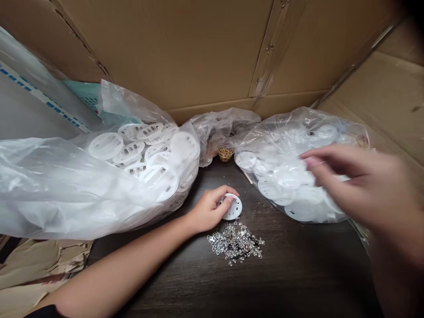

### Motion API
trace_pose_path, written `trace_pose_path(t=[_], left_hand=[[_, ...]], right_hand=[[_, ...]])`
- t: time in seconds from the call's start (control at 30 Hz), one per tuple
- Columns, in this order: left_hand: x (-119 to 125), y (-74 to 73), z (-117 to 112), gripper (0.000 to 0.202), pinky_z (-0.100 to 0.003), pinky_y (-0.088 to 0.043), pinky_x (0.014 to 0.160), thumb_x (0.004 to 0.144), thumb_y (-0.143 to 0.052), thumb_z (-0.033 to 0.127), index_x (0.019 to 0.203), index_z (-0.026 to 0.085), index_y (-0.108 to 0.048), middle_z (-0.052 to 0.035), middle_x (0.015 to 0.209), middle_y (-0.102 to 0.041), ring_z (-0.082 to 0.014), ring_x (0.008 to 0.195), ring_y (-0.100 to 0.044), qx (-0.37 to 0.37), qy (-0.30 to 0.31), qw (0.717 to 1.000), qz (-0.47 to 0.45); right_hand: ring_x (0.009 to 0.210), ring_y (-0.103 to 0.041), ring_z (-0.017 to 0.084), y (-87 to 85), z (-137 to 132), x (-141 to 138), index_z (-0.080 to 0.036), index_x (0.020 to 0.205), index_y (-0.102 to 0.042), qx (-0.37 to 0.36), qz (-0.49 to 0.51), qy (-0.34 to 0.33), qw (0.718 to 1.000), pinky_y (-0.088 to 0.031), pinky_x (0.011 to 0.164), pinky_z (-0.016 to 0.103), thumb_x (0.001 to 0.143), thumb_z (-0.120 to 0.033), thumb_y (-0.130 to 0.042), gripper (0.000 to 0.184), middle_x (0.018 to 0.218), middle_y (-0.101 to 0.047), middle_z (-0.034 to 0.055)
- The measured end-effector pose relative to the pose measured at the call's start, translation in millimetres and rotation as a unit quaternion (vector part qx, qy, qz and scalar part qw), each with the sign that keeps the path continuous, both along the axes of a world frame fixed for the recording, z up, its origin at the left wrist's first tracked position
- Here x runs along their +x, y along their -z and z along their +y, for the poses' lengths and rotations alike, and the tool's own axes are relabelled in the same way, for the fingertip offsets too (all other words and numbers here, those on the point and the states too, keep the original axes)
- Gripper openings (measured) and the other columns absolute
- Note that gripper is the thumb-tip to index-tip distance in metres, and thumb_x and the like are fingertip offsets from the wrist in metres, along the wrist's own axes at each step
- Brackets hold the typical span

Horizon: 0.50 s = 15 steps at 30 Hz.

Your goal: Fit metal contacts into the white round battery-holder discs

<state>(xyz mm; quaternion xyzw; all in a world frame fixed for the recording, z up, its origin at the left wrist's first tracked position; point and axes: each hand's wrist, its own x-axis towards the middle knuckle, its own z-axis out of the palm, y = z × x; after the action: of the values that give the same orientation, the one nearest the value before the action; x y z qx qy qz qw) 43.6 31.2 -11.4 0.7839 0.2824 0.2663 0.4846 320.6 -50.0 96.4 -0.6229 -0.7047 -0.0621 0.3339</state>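
Observation:
My left hand (pixel 213 206) grips a round white plastic disc (pixel 234 207) with small slots and dark marks, thumb on top of it. The disc is close above the dark table, just behind a pile of small shiny metal pieces (pixel 236 243). Blurred by motion, my right hand (pixel 357 176) hovers in front of and over the clear plastic bag of white discs (pixel 281 176) on the right. Its thumb and forefinger tips lie close together; nothing shows between them, and the other fingers are hidden.
On the left lies a large clear bag (pixel 82 190) full of similar discs, with metal contacts visible on some. A small heap of gold-coloured pieces (pixel 225 154) sits between the bags. Cardboard walls (pixel 185 53) enclose the dark tabletop (pixel 298 265). Torn cardboard (pixel 39 269) lies lower left.

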Motion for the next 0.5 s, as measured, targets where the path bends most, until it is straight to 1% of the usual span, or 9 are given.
trace_pose_path(t=[0.03, 0.07, 0.1, 0.17, 0.23, 0.3, 0.37, 0.43, 0.5], left_hand=[[0, 0.5, 1, 0.027, -0.027, -0.049, 0.077, 0.101, -0.048, 0.035, 0.108, 0.016, -0.065, -0.0048, 0.095, -0.072, -0.0139, 0.083, -0.064, -0.009, -0.005, 1.000, -0.004], [0, 1.5, 2, 0.027, -0.027, -0.049, 0.077, 0.101, -0.048, 0.035, 0.108, 0.016, -0.066, -0.0048, 0.096, -0.072, -0.0139, 0.083, -0.064, -0.019, -0.014, 1.000, -0.008], [0, 2.9, 4, 0.028, -0.027, -0.049, 0.077, 0.101, -0.048, 0.036, 0.107, 0.016, -0.066, -0.0047, 0.096, -0.071, -0.0140, 0.083, -0.064, -0.030, -0.025, 0.999, -0.012], [1, 6.2, 6, 0.028, -0.027, -0.050, 0.074, 0.100, -0.049, 0.038, 0.107, 0.017, -0.067, -0.0045, 0.093, -0.070, -0.0140, 0.081, -0.063, -0.059, -0.054, 0.997, -0.021], [3, 8.5, 7, 0.030, -0.026, -0.051, 0.065, 0.097, -0.052, 0.042, 0.106, 0.017, -0.066, -0.0039, 0.086, -0.067, -0.0141, 0.074, -0.062, -0.118, -0.077, 0.989, -0.044], [6, 8.2, 6, 0.031, -0.026, -0.053, 0.056, 0.094, -0.056, 0.045, 0.106, 0.017, -0.063, -0.0028, 0.079, -0.065, -0.0147, 0.066, -0.062, -0.205, -0.085, 0.972, -0.079], [9, 5.2, 4, 0.032, -0.029, -0.056, 0.053, 0.090, -0.059, 0.045, 0.105, 0.017, -0.061, -0.0026, 0.077, -0.063, -0.0161, 0.063, -0.064, -0.272, -0.088, 0.952, -0.111], [12, 1.0, 3, 0.031, -0.032, -0.059, 0.052, 0.089, -0.060, 0.043, 0.104, 0.017, -0.060, -0.0030, 0.077, -0.064, -0.0172, 0.063, -0.066, -0.304, -0.096, 0.939, -0.131], [15, -2.0, 2, 0.028, -0.033, -0.060, 0.053, 0.088, -0.061, 0.040, 0.103, 0.016, -0.059, -0.0034, 0.078, -0.064, -0.0172, 0.063, -0.067, -0.320, -0.105, 0.931, -0.143]], right_hand=[[0.075, -0.066, 0.016, 9.4, 4, -10, -0.021, 0.102, -0.072, -0.052, -0.016, -0.049, 0.997, -0.051, 0.065, 0.028, 0.098, -0.030, -0.059, 0.016, 0.092, -0.073, 0.0037], [0.083, -0.069, 0.017, 21.3, 9, -23, -0.021, 0.106, -0.072, -0.124, -0.041, -0.066, 0.989, -0.053, 0.074, 0.029, 0.100, -0.028, -0.055, 0.019, 0.099, -0.074, 0.0044], [0.089, -0.070, 0.019, 34.8, 16, -36, -0.019, 0.107, -0.072, -0.181, -0.081, -0.061, 0.978, -0.054, 0.080, 0.031, 0.101, -0.025, -0.052, 0.021, 0.103, -0.074, 0.0062], [0.088, -0.071, 0.022, 60.8, 31, -60, -0.016, 0.108, -0.070, -0.277, -0.192, 0.009, 0.942, -0.055, 0.077, 0.032, 0.103, -0.027, -0.047, 0.027, 0.106, -0.071, 0.0101], [0.083, -0.072, 0.027, 79.7, 44, -78, -0.009, 0.111, -0.068, -0.289, -0.217, 0.062, 0.931, -0.054, 0.069, 0.035, 0.103, -0.025, -0.044, 0.030, 0.109, -0.069, 0.0183], [0.082, -0.073, 0.031, 88.8, 52, -87, -0.005, 0.110, -0.067, -0.293, -0.232, 0.082, 0.924, -0.054, 0.065, 0.038, 0.102, -0.019, -0.041, 0.031, 0.107, -0.067, 0.0223], [0.082, -0.073, 0.033, 90.5, 54, -90, -0.003, 0.109, -0.067, -0.300, -0.245, 0.087, 0.918, -0.054, 0.064, 0.038, 0.099, -0.010, -0.038, 0.031, 0.104, -0.067, 0.0235], [0.084, -0.074, 0.033, 89.3, 53, -89, -0.003, 0.110, -0.066, -0.306, -0.255, 0.087, 0.913, -0.054, 0.065, 0.037, 0.095, -0.003, -0.036, 0.033, 0.101, -0.068, 0.0232], [0.084, -0.073, 0.032, 88.2, 50, -86, -0.004, 0.109, -0.066, -0.310, -0.262, 0.079, 0.911, -0.053, 0.066, 0.036, 0.094, -0.001, -0.036, 0.034, 0.100, -0.068, 0.0221]])
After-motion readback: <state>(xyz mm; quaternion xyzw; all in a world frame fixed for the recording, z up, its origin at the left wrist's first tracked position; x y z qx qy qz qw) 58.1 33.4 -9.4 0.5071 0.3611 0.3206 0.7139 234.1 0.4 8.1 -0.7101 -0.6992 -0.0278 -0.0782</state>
